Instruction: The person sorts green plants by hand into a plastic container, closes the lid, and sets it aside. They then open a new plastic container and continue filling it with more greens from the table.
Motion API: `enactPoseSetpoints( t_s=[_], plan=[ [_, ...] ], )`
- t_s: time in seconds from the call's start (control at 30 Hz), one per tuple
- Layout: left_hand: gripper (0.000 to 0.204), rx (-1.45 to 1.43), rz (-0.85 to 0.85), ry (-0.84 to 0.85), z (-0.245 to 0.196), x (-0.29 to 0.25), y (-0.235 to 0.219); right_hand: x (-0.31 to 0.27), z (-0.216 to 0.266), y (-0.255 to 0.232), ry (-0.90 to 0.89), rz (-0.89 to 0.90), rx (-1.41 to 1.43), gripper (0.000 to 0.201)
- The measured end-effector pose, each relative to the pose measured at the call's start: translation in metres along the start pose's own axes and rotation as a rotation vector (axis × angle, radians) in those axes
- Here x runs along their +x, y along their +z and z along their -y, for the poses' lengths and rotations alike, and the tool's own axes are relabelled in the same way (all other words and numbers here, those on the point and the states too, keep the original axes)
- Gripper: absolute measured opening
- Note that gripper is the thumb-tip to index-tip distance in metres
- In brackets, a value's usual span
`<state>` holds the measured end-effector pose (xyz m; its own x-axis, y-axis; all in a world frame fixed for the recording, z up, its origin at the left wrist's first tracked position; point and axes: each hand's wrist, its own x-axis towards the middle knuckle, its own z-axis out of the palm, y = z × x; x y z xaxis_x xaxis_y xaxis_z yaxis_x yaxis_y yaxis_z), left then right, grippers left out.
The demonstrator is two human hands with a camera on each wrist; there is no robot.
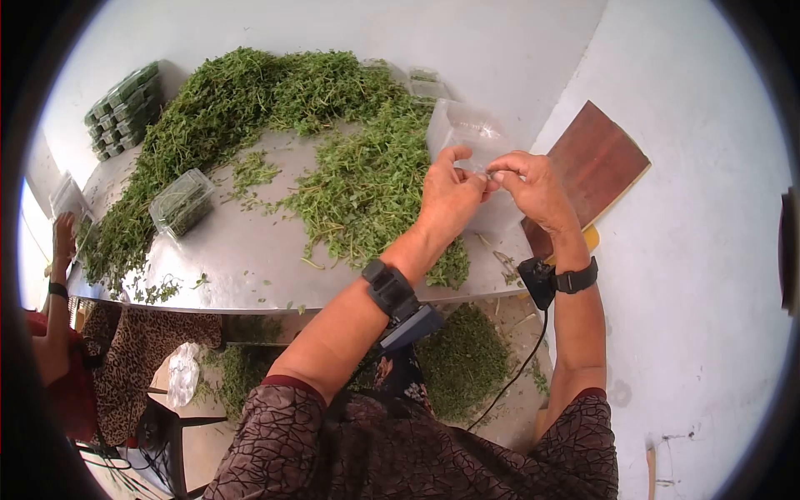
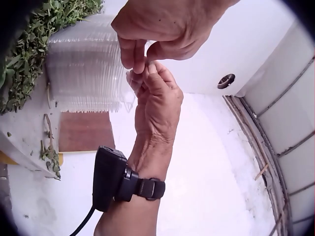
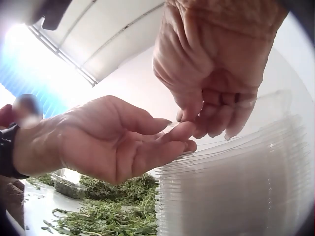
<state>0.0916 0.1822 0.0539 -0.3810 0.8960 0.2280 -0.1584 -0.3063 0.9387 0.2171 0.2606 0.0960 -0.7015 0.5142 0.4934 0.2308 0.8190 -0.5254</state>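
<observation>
My left hand and right hand meet fingertip to fingertip over a tall stack of nested clear plastic containers. In the right wrist view, the right hand reaches down from above with thumb and fingers pinching at the thin rim of a clear plastic container on top. From the side, the left hand brings its thumb and forefinger together at the same edge. Fingers partly hide the pinched edge. A bit of clear plastic shows beside the right fingers in the left wrist view.
Loose green leafy stems heap across the metal table. A filled clear box sits at left, with stacked filled boxes behind. A brown board stands right of the stack. Another person's hand is at far left.
</observation>
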Motion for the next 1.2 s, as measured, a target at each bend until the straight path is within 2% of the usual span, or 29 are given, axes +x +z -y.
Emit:
enactPoseSetpoints(
  t_s=[0.2,0.4,0.47,0.73,0.9,1.0,1.07,1.1,1.17,1.2],
  plan=[
    [0.048,-0.047,0.004,0.002,0.001,0.0,-0.001,0.0,0.0,0.001,-0.011,-0.041,0.036,0.014],
    [0.044,0.023,0.009,0.042,0.006,0.0,-0.001,0.001,-0.011,0.003,-0.009,-0.066,0.135,0.015],
    [0.04,-0.039,-0.018,0.046,0.009,0.002,0.0,0.001,-0.012,0.002,-0.004,-0.072,0.114,0.015],
    [0.037,0.003,-0.049,0.027,0.0,0.0,0.0,0.001,-0.01,0.006,-0.008,-0.085,0.079,0.015],
    [0.04,-0.001,-0.129,0.03,0.004,-0.004,0.002,0.007,-0.016,0.005,-0.014,-0.265,0.26,0.015],
    [0.039,0.027,-0.034,0.072,0.007,-0.004,0.001,0.013,-0.017,0.004,-0.048,-0.323,0.233,0.016],
    [0.033,0.826,0.058,0.285,-0.002,-0.012,0.002,0.021,-0.018,-0.001,-0.068,-0.357,0.166,0.016],
    [0.033,0.827,0.055,0.286,0.005,-0.012,0.001,0.025,-0.018,-0.002,-0.083,-0.394,0.1,0.016],
    [0.024,1.095,0.032,0.556,0.023,-0.008,0.002,0.033,-0.018,-0.005,-0.092,-0.429,0.087,0.016],
    [0.024,1.094,0.029,0.559,0.023,-0.008,0.003,0.036,-0.017,-0.007,-0.098,-0.463,0.073,0.016]
  ],
)
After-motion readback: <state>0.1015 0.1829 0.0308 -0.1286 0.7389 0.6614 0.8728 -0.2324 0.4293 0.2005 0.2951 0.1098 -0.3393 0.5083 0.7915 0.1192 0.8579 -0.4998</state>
